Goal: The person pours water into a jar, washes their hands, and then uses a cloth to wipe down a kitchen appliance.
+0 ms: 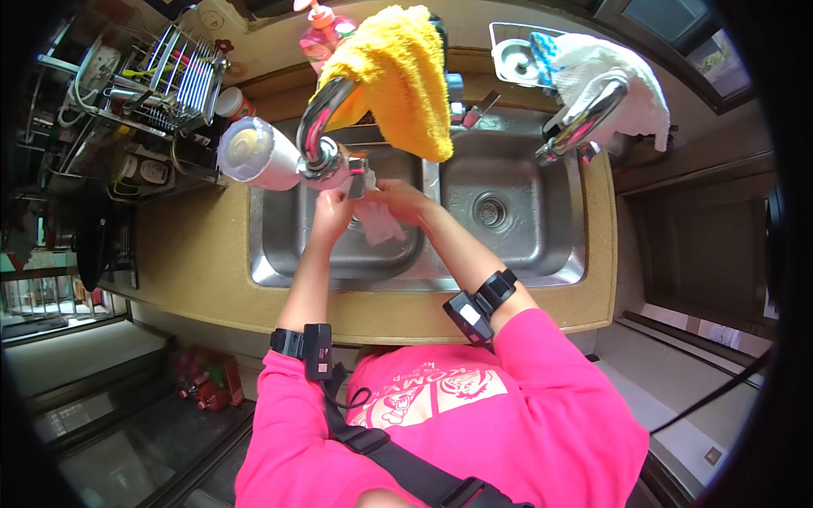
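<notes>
A thin, wet, whitish cloth or plastic sheet (pixel 380 222) hangs over the left sink basin (pixel 298 247); its exact material is unclear. My right hand (pixel 404 198) grips its upper part from the right. On the other side my left hand (pixel 331 214) has its fingers closed at the same piece, partly hidden by the tap fittings. Just above both hands is a chrome faucet (pixel 319 155) with a white cylindrical water filter (pixel 263 155) attached. A yellow towel (pixel 400 76) drapes over the faucet's curved neck.
The right basin (pixel 511 247) has a drain strainer (pixel 491 211). A second chrome faucet (pixel 587 120) carries a white cloth (pixel 625 82). Behind the sink stand a pink soap pump bottle (pixel 321 41) and a wire rack (pixel 498 54). A metal dish rack (pixel 184 82) occupies the left counter (pixel 190 247).
</notes>
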The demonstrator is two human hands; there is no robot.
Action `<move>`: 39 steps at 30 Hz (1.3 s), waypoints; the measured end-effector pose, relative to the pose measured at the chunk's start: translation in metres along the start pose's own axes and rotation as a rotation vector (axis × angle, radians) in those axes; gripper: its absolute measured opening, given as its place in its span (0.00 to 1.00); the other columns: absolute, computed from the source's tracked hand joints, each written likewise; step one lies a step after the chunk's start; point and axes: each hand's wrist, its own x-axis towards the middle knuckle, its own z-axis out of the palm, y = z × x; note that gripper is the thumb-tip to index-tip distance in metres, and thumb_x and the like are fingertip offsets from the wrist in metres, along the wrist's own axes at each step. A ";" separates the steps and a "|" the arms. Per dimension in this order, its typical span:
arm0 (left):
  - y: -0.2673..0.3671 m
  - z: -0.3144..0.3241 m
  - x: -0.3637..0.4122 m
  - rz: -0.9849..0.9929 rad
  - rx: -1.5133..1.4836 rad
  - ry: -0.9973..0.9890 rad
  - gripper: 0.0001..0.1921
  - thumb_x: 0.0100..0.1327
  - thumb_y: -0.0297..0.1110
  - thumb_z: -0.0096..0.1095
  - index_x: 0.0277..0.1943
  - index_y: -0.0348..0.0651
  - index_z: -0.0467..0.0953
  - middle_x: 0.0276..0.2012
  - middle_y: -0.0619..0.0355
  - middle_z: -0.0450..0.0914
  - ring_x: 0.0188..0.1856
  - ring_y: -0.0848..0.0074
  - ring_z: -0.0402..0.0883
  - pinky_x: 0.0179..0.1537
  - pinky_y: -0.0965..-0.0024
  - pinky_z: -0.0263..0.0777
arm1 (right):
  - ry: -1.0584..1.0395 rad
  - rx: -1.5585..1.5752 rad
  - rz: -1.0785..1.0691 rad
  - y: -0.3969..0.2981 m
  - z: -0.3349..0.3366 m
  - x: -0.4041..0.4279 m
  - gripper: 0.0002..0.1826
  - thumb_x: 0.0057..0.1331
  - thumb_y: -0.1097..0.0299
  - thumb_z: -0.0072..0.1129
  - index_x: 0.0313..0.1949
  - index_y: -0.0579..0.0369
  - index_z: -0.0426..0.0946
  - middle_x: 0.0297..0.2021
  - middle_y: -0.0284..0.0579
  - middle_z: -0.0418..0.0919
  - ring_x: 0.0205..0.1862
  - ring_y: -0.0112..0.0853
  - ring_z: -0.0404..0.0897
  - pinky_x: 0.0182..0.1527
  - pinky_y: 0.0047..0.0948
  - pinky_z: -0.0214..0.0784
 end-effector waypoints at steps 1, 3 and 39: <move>0.007 -0.007 -0.004 -0.013 -0.014 0.145 0.11 0.57 0.33 0.50 0.30 0.31 0.73 0.24 0.60 0.76 0.23 0.80 0.70 0.25 0.73 0.64 | -0.104 -0.046 0.070 0.002 -0.004 0.004 0.20 0.54 0.67 0.56 0.45 0.62 0.66 0.35 0.41 0.73 0.35 0.25 0.74 0.40 0.24 0.66; 0.004 -0.032 -0.012 -0.245 -0.345 0.212 0.12 0.60 0.35 0.49 0.31 0.34 0.74 0.24 0.62 0.75 0.25 0.82 0.72 0.27 0.77 0.65 | -0.065 0.066 0.078 0.008 -0.007 0.004 0.20 0.54 0.68 0.56 0.45 0.63 0.67 0.36 0.42 0.73 0.35 0.26 0.74 0.39 0.24 0.67; -0.063 0.024 0.027 -0.359 -1.568 -0.300 0.17 0.56 0.43 0.53 0.45 0.45 0.68 0.40 0.61 0.72 0.40 0.74 0.71 0.41 0.71 0.67 | 0.497 -0.275 -0.527 0.026 0.119 0.027 0.24 0.49 0.69 0.61 0.45 0.60 0.66 0.38 0.42 0.72 0.41 0.26 0.70 0.44 0.28 0.63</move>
